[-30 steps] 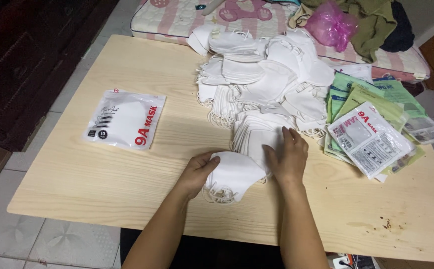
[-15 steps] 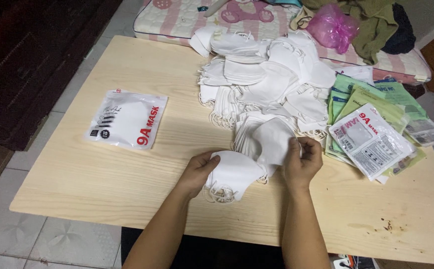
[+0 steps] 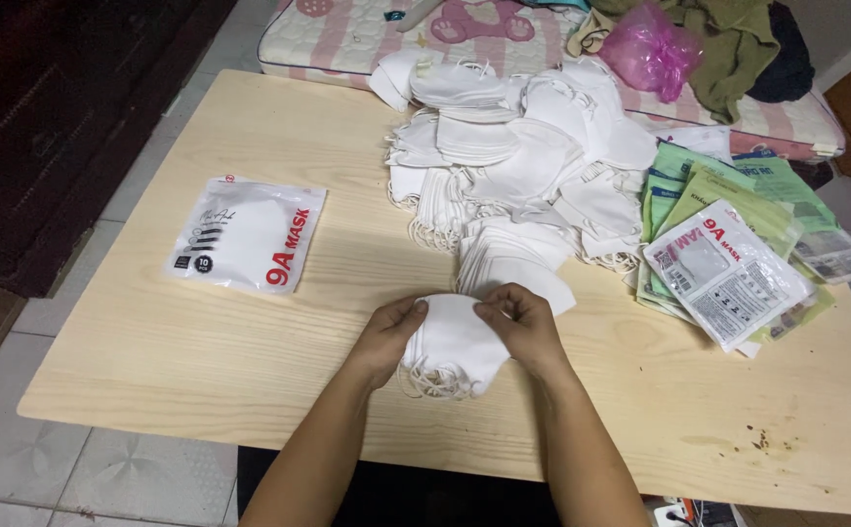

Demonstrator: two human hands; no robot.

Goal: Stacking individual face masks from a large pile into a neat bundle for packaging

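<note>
A small stack of folded white face masks (image 3: pixel 455 344) lies on the pale wooden table (image 3: pixel 201 351) near its front edge, ear loops trailing toward me. My left hand (image 3: pixel 391 337) grips the stack's left side. My right hand (image 3: pixel 523 327) pinches its upper right corner. Just beyond my hands sits another short stack of white masks (image 3: pixel 513 256), and behind that a large loose heap of white masks (image 3: pixel 513 146) spreads across the back of the table.
A sealed white mask packet (image 3: pixel 250 234) lies at the left. Several flat green and white empty packets (image 3: pixel 728 254) are piled at the right. Behind the table is a pink striped mattress (image 3: pixel 347 29) with a pink plastic bag (image 3: pixel 652 47) and dark clothes.
My right hand came back from the short stack to the pile in front of me. Both hands now close on the small stack of masks.
</note>
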